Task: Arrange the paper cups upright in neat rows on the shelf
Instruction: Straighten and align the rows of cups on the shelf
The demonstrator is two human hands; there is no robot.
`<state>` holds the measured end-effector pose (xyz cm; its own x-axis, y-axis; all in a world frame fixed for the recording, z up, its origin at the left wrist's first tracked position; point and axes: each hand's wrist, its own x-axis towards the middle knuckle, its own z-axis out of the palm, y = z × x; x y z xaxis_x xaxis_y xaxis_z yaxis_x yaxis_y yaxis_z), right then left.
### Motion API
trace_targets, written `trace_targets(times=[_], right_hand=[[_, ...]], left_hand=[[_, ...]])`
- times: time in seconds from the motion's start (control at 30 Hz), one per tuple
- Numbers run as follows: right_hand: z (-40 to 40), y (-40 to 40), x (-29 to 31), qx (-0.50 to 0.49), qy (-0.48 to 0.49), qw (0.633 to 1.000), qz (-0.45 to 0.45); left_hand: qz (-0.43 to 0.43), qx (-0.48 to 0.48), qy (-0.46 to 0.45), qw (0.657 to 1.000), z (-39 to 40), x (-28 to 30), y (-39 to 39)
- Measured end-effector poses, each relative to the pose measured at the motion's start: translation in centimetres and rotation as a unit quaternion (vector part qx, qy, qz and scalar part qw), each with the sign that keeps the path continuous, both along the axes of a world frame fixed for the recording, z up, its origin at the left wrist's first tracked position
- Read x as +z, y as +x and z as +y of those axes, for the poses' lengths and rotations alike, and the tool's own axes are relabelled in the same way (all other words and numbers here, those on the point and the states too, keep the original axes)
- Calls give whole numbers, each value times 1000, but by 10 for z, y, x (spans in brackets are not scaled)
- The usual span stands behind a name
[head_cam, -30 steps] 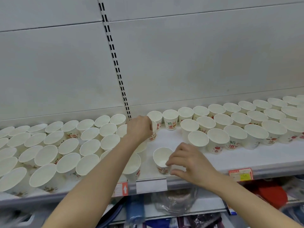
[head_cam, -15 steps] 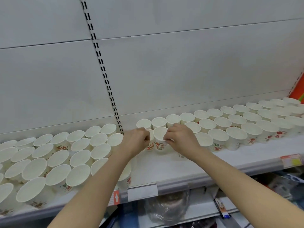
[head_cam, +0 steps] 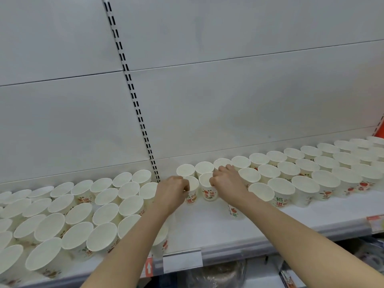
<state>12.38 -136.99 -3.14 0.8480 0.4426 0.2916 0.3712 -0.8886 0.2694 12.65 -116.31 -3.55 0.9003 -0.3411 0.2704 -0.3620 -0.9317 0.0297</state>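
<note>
1. A white shelf [head_cam: 207,229] holds lots of white paper cups [head_cam: 270,173], and all of them stand up with the open end on top.
2. The cups on the left side [head_cam: 72,215] sit close together in a big bunch that goes from the back wall to the front edge.
3. The cups on the right side sit in about three rows that run along the back of the shelf.
4. In the middle, near the front, there is a bare bit of shelf.
5. The left hand [head_cam: 172,191] has its fingers curled, and the fingertips pinch the rim of a cup with red letters [head_cam: 192,194].
6. The right hand [head_cam: 226,179] has curled fingers too, and they pinch the rim of the next cup [head_cam: 207,190], which has red and green pictures on it.
7. These two cups stand side by side, almost touching, just in front of the back row.
8. One more cup [head_cam: 234,212] stands partly under the right wrist.
9. A black strip with holes [head_cam: 133,96] runs up the grey wall behind the shelf.
10. A white tag [head_cam: 182,262] sits on the front edge of the shelf.
</note>
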Motion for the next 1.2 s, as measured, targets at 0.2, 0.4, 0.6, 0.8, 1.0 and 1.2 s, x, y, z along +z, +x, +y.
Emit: trace_targets(times=[0.2,0.4,0.6,0.8,1.0,1.2], right_hand=[[-1,1,-3,23,0,1000,-13],[1,1,-8,19,40,998,38],[-1,-23,-11,87,210,974,-16],[14,-54,-21,142,305,941,-29],[40,-77,-27,181,332,925,-34],[66,-78,-29,141,348,927,-3]], left_hand=[[-12,12,-4,1000,3,-1,-2],[-7,24,-17,1000,4,-3,-10],[-17,68,-88,994,25,13,-42],[-22,141,-162,976,58,25,-101],[3,129,-171,977,62,10,-156],[1,85,-134,987,75,2,-156]])
